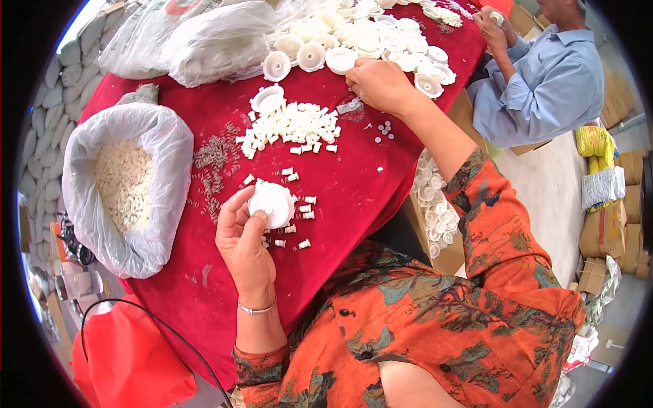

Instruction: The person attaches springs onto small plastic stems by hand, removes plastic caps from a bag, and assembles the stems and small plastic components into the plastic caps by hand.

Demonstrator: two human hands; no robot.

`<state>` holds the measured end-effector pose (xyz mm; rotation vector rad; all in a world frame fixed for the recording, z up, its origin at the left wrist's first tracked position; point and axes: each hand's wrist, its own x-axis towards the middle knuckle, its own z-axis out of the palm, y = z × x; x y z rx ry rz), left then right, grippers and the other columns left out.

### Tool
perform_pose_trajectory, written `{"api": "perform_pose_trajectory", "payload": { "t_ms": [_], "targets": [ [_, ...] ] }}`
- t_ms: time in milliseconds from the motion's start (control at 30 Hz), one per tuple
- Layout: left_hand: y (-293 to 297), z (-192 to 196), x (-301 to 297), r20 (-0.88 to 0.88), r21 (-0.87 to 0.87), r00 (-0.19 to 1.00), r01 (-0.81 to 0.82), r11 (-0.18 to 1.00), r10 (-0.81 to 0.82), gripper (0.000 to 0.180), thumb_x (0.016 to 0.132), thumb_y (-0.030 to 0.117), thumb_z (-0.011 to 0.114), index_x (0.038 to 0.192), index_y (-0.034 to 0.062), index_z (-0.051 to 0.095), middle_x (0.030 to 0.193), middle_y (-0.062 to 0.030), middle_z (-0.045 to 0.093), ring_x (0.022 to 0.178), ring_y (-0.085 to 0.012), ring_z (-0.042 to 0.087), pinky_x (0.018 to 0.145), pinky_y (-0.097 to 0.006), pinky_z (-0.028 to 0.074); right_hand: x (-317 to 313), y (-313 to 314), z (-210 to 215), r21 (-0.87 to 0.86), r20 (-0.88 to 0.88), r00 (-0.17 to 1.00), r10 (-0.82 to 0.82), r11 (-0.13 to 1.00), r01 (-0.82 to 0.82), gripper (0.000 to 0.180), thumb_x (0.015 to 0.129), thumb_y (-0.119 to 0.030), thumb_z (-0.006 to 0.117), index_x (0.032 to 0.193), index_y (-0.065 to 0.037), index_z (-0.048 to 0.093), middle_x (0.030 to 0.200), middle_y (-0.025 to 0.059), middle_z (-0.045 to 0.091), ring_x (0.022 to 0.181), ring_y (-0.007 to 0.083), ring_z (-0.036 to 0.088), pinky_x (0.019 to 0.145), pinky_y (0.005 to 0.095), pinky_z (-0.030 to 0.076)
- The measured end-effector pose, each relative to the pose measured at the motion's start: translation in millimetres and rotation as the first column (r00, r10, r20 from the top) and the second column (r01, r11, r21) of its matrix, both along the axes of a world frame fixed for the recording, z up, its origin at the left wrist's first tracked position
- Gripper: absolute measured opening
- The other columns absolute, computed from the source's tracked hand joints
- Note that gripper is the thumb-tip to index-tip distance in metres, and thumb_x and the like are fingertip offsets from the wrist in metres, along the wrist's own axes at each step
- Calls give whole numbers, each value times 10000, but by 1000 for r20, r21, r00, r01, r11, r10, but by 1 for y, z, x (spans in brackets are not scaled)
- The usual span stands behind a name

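White cap, one, pinched in the left hand just above the red tabletop. Right hand reaches among the far heap of caps, fingers curled; hold unclear. Risk: sleeve scatters the small plugs, too many to count. Bags: two.

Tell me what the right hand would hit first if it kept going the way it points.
The right hand reaches toward the pile of round white plastic caps; its fingers look already at the nearest cap, though depth is unclear.
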<state>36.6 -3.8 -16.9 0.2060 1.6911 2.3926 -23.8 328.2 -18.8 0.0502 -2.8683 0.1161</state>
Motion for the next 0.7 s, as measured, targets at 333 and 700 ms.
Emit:
{"api": "perform_pose_trajectory", "payload": {
  "t_ms": [333,700],
  "targets": [
    [6,5,7,-29,44,1000,11,999,-10,346,853,-71,538,1191,-10,582,1057,-103,661,919,-132,622,808,-254,494,87,-145,47,-567,-341,787,515,555,-609,110,779,-19,680,883,-39,648,888,96,631,798,246,643,685,329,529],
    [0,4,6,-2,50,1000,-8,999,8,290,881,-46,564,1169,-17,581,951,-58,654,819,-90,605,716,-224,494,92,-177,26,-544,-452,802,391,592,-595,151,779,40,664,913,-2,606,1025,128,578,830,282,637,702,350,548]
  ]
}}
